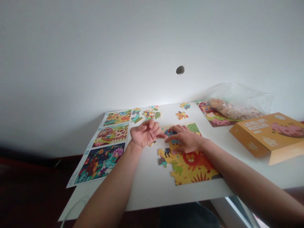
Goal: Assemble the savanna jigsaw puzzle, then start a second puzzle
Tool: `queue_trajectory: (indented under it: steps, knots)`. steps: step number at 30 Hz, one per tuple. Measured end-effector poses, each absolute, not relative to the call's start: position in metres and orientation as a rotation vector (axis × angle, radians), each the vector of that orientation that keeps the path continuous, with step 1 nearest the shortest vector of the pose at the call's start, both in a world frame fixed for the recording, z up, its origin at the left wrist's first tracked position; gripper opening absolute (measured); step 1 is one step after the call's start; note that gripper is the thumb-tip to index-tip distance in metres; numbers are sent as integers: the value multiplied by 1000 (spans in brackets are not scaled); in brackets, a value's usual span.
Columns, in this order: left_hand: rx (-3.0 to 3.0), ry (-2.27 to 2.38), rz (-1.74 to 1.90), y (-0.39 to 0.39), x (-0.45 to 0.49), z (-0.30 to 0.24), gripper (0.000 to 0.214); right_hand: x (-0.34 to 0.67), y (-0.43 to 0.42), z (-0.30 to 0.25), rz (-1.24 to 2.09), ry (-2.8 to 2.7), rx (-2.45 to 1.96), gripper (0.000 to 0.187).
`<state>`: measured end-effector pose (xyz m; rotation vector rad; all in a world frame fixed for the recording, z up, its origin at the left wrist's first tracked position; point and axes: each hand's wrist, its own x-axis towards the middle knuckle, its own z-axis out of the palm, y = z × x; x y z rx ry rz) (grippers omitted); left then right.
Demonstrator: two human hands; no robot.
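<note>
A partly joined jigsaw puzzle (190, 167) with a lion, a green lizard and a blue elephant lies on the white table. My right hand (186, 138) rests over its upper part, fingers spread and bent, their tips near the elephant. My left hand (147, 133) is just left of the puzzle, palm turned up and showing nothing in it. Its fingers are loosely curled, and one points right toward the puzzle edge. Beneath this hand a small puzzle piece (153, 143) shows in part. The hands hide some of the puzzle's left and upper area.
Loose puzzle pieces (148, 114) lie at the back, with two more groups (182, 115) to their right. A sheet of reference pictures (110, 134) lies at left. On the right are a clear plastic bag (237, 98) of pieces, a farm picture (213, 117) and an orange puzzle box (268, 133).
</note>
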<state>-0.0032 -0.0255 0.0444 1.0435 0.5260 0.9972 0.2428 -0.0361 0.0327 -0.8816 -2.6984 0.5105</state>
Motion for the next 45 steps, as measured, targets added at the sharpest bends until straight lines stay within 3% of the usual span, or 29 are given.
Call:
queue_trajectory:
  steps: [3,6,11,17,20,25,31,45]
  knots:
    - [979,772,1466,-10,-7,39,21,244,-34,31,529,-2689,-873,54]
    - [1217,1300,1570,3,-9,28,19,244,-33,31,532,-2693,-868,55]
    - [2076,2043,881,0,-4,18,17,244,-33,32,519,-2695,-875,53]
    - [2021,2440,216,-21,10,33,47,243,-32,31,522,-2694,-874,52]
    - [1959,2465,90,-28,16,38,57,244,-31,30,526,-2692,-874,53]
    - [1922,2444,-7,-32,20,40,58,244,-32,29,514,-2686,-870,53]
    - [1951,2392,-32,-32,19,38,46,242,-31,30,510,-2635,-894,87]
    - [2128,2411,196,-35,25,42,35,242,-30,29,482,-2644,-893,76]
